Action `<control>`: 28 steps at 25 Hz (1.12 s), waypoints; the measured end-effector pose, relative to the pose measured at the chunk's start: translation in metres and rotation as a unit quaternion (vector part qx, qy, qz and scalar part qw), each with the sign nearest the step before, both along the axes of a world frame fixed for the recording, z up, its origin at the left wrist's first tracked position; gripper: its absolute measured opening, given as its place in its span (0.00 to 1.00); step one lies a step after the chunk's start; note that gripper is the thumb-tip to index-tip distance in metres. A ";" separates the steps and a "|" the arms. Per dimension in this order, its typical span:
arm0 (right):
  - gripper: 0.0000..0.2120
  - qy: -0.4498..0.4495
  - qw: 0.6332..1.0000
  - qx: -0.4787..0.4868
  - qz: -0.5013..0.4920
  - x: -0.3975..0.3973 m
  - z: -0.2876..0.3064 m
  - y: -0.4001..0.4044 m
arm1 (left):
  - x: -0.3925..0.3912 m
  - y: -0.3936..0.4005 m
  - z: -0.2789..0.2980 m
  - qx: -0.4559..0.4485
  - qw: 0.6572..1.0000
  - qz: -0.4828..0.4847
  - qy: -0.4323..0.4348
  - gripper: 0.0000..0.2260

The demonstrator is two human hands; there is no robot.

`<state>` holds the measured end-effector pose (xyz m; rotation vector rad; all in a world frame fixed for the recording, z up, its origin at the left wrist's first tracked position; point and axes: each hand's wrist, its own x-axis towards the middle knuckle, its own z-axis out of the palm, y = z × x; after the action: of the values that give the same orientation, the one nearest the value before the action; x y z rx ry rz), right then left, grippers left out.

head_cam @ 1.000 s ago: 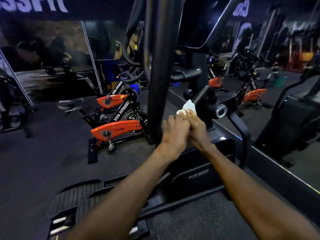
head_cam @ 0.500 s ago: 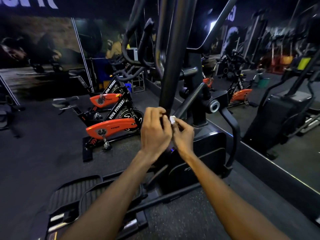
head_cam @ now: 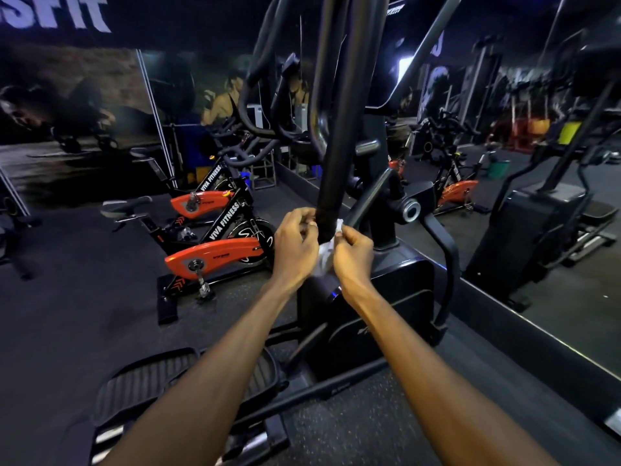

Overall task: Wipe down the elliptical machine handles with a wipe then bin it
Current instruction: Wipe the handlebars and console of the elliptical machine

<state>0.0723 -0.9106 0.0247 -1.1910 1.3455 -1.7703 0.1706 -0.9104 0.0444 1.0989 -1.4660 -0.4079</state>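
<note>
The handle (head_cam: 331, 169) was matt black with a foam-like sleeve; above it the bar shone like smooth glossy metal. The wipe (head_cam: 326, 252) looked like thin, crumpled white paper or cloth. The bikes' (head_cam: 215, 253) orange covers were glossy plastic. The floor (head_cam: 84, 297) was dark, speckled, rough rubber.

Both of your forearms are bare all the way up from the bottom edge of the view, no sleeve, cuff or watch strap on either one. Your left hand (head_cam: 295, 243) is ungloved, and there's a small pale band on one finger, too blurred to tell a ring for certain. Your right hand (head_cam: 353, 253) is ungloved too, wrist plain.
</note>
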 end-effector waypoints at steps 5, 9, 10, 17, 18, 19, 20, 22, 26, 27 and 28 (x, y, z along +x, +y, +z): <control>0.18 -0.018 0.997 0.004 -0.072 0.013 0.025 0.006 | 0.018 0.003 0.005 0.007 0.999 -0.051 -0.001 0.06; 0.09 -0.056 0.988 -0.047 -0.136 0.035 0.049 0.016 | 0.040 0.005 0.011 0.009 0.990 -0.123 -0.066 0.05; 0.11 -0.039 0.986 -0.055 -0.152 0.041 0.052 0.021 | 0.046 0.004 0.010 0.011 0.987 -0.136 -0.083 0.05; 0.04 0.064 0.978 -0.051 -0.192 0.041 0.064 0.048 | 0.064 -0.003 0.024 0.024 0.995 -0.092 0.016 0.08; 0.05 0.088 0.974 -0.060 -0.202 0.039 0.068 0.049 | 0.061 -0.004 0.036 0.025 0.995 -0.088 0.045 0.08; 0.06 0.117 0.968 -0.073 -0.209 0.039 0.073 0.051 | 0.056 -0.007 0.049 0.029 0.992 -0.086 0.085 0.07; 0.06 0.150 0.961 -0.088 -0.216 0.040 0.079 0.053 | 0.050 -0.009 0.062 0.044 0.986 -0.089 0.131 0.06; 0.06 0.214 0.946 -0.097 -0.225 0.038 0.087 0.053 | 0.036 -0.009 0.081 0.078 0.973 -0.114 0.183 0.03; 0.05 0.253 0.945 -0.007 -0.207 0.024 0.084 0.047 | 0.019 0.000 0.060 0.016 0.979 -0.174 0.106 0.07; 0.06 0.227 0.958 0.007 -0.176 0.019 0.081 0.046 | 0.018 -0.003 0.047 0.000 0.979 -0.176 0.099 0.09; 0.06 0.197 0.970 0.016 -0.139 0.016 0.079 0.047 | 0.019 -0.007 0.033 -0.006 0.980 -0.173 0.096 0.10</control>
<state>0.0887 -0.8633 0.1041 -1.4485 1.8416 -1.7451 0.1891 -0.9171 0.0773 0.7695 -1.4857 -0.7285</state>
